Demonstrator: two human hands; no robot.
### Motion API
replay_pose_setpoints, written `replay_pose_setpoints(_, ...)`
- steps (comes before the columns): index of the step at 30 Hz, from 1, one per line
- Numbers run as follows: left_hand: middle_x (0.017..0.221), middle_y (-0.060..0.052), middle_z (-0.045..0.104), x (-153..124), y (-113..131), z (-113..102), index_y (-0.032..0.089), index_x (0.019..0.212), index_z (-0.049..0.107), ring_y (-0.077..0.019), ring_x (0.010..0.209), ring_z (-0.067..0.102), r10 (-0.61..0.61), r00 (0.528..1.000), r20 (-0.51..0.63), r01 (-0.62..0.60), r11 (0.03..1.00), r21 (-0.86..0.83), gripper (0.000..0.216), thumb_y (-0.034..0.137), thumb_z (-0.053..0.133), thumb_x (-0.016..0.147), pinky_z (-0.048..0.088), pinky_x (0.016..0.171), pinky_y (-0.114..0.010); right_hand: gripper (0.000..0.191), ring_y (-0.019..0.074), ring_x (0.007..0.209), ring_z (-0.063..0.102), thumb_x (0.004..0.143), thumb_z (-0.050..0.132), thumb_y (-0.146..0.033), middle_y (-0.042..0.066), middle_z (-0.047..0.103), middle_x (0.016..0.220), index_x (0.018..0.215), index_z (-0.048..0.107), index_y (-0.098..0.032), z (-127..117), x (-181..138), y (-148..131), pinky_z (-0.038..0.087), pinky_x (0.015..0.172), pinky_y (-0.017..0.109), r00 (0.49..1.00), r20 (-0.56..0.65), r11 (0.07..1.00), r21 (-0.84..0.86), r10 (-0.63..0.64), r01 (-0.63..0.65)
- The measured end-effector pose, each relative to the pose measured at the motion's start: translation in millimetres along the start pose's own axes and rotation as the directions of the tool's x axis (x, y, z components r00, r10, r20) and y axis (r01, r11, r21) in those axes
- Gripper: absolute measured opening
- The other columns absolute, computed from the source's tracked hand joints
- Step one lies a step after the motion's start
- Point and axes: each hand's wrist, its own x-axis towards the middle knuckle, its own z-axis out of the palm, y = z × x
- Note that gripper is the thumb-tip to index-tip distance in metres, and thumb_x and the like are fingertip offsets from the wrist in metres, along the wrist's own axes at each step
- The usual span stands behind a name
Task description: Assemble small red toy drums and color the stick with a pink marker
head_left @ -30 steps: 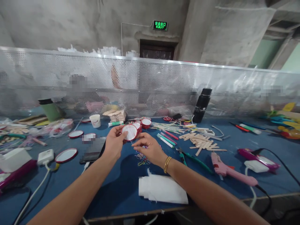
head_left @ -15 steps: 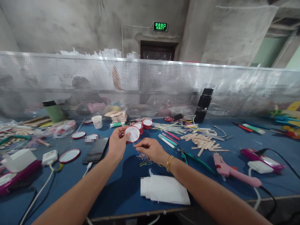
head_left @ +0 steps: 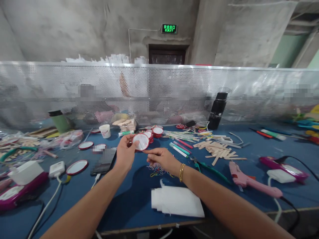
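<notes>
My left hand (head_left: 126, 153) holds up a small round red-rimmed mirror (head_left: 141, 141) by its edge, its pale face toward me. My right hand (head_left: 161, 159) sits just below and right of the mirror, forefinger stretched toward its lower rim and the other fingers curled; whether it pinches anything is too small to see. A heap of coloured rubber bands (head_left: 156, 171) lies on the blue table (head_left: 129, 199) under my right hand. More red-rimmed mirrors (head_left: 156, 131) are stacked just behind.
A folded white cloth (head_left: 175, 201) lies near the front edge. Wooden sticks (head_left: 218, 149), coloured markers (head_left: 178, 147), green-handled pliers (head_left: 210, 170) and a pink glue gun (head_left: 249, 182) lie right. A phone (head_left: 104, 161), oval mirrors (head_left: 76, 167) and a white charger (head_left: 56, 168) lie left. A perforated metal screen (head_left: 159, 93) backs the table.
The view has drifted slightly. My left hand keeps holding the mirror. My right hand has shifted a little right, its forefinger now stretched toward the mirror's lower rim.
</notes>
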Motion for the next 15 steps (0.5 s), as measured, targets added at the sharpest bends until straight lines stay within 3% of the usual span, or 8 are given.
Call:
replay_pose_setpoints(3,0.089,-0.003,0.067,2.2,3.6,-1.3,0.018,0.098,0.060,-0.0131,0.070,0.059,0.033,0.999,-0.025,-0.033,0.999,-0.013,0.035,0.029,0.073,0.067,0.046,0.060,-0.023,0.040,0.0113,0.060,0.062,0.065,0.078,-0.036,0.005,0.072,0.082,0.099,0.075,-0.016,0.1,0.8,0.3,0.053,0.064,0.029,0.986,-0.052,0.964,0.224,0.160,-0.145)
replay_pose_setpoints(6,0.090,-0.003,0.067,4.3,6.6,-2.8,0.018,0.099,0.060,-0.0131,0.071,0.059,0.079,0.996,-0.030,-0.079,0.997,0.013,0.035,0.030,0.072,0.069,0.047,0.062,-0.024,0.036,0.0110,0.059,0.062,0.064,0.080,-0.037,0.007,0.072,0.083,0.092,0.074,-0.015,-3.2,2.6,-1.3,0.053,0.060,0.028,0.973,-0.145,0.964,0.224,0.177,-0.142)
replay_pose_setpoints(11,0.088,-0.003,0.067,1.3,2.7,-0.9,0.018,0.098,0.061,-0.0158,0.072,0.060,0.133,0.977,0.168,-0.166,0.965,0.201,0.029,0.026,0.069,0.072,0.048,0.066,-0.028,0.032,0.0106,0.059,0.059,0.077,0.070,-0.046,0.003,0.070,0.080,0.093,0.072,-0.018,-10.8,6.8,-7.3,0.046,0.053,0.023,0.964,-0.264,0.992,0.126,0.034,0.000)
replay_pose_setpoints(15,0.088,-0.003,0.067,-3.8,-0.9,2.3,0.020,0.097,0.061,-0.0171,0.074,0.061,0.143,0.947,0.287,-0.212,0.950,0.228,0.026,0.026,0.068,0.073,0.049,0.067,-0.029,0.030,0.0122,0.054,0.057,0.083,0.064,-0.042,-0.001,0.063,0.066,0.102,0.070,-0.020,-13.6,6.4,-10.1,0.046,0.052,0.025,0.948,-0.237,0.970,-0.172,-0.212,0.174)
